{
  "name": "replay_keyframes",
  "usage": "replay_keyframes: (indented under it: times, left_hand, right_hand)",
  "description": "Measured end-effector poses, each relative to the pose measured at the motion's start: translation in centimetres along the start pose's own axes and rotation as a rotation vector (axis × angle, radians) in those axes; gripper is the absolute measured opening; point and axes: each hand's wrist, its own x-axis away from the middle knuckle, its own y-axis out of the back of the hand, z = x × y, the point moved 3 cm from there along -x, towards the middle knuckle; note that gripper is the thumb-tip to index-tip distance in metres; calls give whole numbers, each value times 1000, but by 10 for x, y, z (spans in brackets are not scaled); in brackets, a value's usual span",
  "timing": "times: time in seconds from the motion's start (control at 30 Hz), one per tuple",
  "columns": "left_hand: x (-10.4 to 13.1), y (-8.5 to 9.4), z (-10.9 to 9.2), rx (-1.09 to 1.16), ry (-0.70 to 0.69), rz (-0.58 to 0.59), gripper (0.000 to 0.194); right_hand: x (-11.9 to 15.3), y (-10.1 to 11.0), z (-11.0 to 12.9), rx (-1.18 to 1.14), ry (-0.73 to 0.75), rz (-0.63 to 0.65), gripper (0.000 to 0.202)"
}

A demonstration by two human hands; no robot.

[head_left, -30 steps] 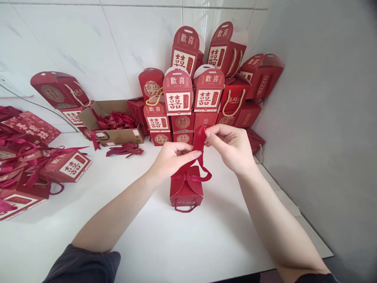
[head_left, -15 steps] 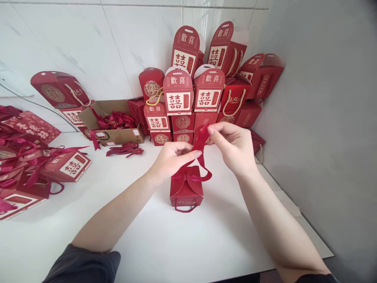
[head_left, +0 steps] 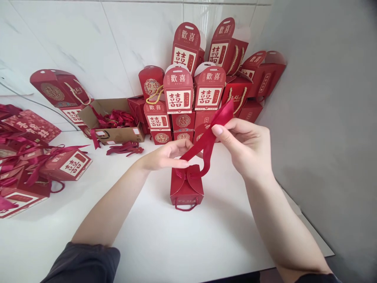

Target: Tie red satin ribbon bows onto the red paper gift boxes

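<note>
A small red box (head_left: 186, 190) with a rope handle stands on the white table, its top flaps folded together. A red ribbon (head_left: 208, 149) passes through the box's top and rises to the right. My right hand (head_left: 246, 143), above and right of the box, pinches the ribbon between thumb and fingers. Just above the box's left side is my left hand (head_left: 169, 155), its thumb and fingers closed around the lower part of the ribbon. Some of its fingertips are hidden behind the ribbon.
Several red gift boxes (head_left: 178, 90) are stacked against the wall. A cardboard box (head_left: 122, 135) of ribbons stands at back left, with loose ribbons (head_left: 125, 149) before it. Tied red boxes (head_left: 66, 163) fill the left. A grey wall (head_left: 324, 129) rises at right.
My right hand has moved right and slightly up, drawing the ribbon out longer. My left hand has shifted slightly left and lower along the ribbon. The red box has not moved.
</note>
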Motion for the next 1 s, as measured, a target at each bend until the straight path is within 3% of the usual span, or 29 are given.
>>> replay_keyframes:
  times: [0.13, 0.3, 0.43, 0.7, 0.87, 1.0]
  left_hand:
    - [-2, 8, 17, -146, 49, 288, 23]
    - [-7, 5, 34, -207, 78, 373, 24]
    - [-11, 1, 50, -173, 44, 364, 26]
    - [-17, 2, 87, -25, -8, 230, 19]
    - [-19, 3, 93, 9, 34, 144, 18]
    - [-19, 1, 88, -18, 45, 127, 19]
  right_hand:
    - [0, 9, 7, 30, 19, -70, 28]
    - [-2, 16, 6, 71, 37, -104, 32]
    - [-4, 17, 4, 42, 16, -109, 33]
    - [-9, 21, -4, 37, 25, -147, 31]
    - [-14, 27, -7, 71, 65, -191, 33]
    - [-15, 25, -11, 49, 27, -157, 36]
